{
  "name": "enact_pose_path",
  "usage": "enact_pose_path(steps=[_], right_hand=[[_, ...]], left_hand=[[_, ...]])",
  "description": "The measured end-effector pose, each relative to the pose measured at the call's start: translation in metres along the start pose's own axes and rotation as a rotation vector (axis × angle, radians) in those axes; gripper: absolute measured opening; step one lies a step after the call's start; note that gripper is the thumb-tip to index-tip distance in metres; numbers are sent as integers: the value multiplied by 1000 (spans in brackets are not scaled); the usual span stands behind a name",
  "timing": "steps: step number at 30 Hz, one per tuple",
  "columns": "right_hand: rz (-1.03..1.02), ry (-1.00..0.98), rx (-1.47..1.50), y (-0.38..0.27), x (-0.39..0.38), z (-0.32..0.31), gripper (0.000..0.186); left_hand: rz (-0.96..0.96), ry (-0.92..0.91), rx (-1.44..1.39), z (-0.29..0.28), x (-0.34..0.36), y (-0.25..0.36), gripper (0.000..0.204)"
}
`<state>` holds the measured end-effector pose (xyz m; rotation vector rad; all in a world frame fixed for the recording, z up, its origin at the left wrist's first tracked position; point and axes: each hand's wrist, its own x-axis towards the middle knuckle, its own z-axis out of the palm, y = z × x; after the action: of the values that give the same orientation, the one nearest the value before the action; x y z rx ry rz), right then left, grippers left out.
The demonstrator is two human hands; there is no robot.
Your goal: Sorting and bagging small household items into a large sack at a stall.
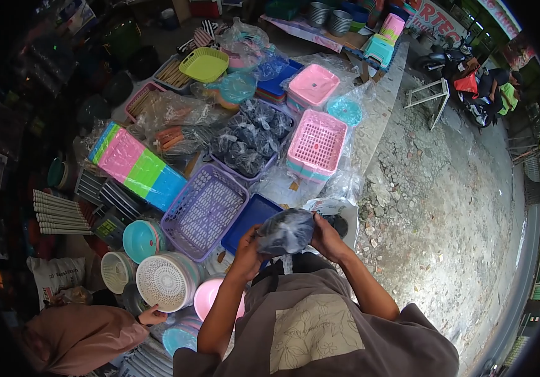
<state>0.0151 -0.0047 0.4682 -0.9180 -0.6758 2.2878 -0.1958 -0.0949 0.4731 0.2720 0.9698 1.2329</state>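
Observation:
Between both my hands is a dark bundle in clear plastic (286,231), held in front of my body; what is inside the wrap I cannot make out. The fingers of my left hand (248,250) close round its left end. At its right end my right hand (328,239) grips it. Just beyond the bundle lies a blue tray (240,230), partly covered by it. A white sack (350,213) stands open behind my right hand, with dark things inside. Farther off, similar dark wrapped bundles (251,135) fill a purple-edged basket.
A purple slotted basket (204,210) lies left of the tray. Stacked pink baskets (317,141) stand beyond the sack. White colanders (163,283) sit at the left, where another person's hand (152,315) touches them. Rough concrete ground (433,207) stretches to the right.

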Motion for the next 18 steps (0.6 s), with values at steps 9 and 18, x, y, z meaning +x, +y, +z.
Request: enact_pose_path(steps=[9,18], right_hand=[[-119,-52,-342,-25,-19,71,50],[-315,-103,-672,-47,-6,106,56]], left_hand=[[-138,-338,-355,-19,18,6,49],[346,-474,814,-36,50,4,41]])
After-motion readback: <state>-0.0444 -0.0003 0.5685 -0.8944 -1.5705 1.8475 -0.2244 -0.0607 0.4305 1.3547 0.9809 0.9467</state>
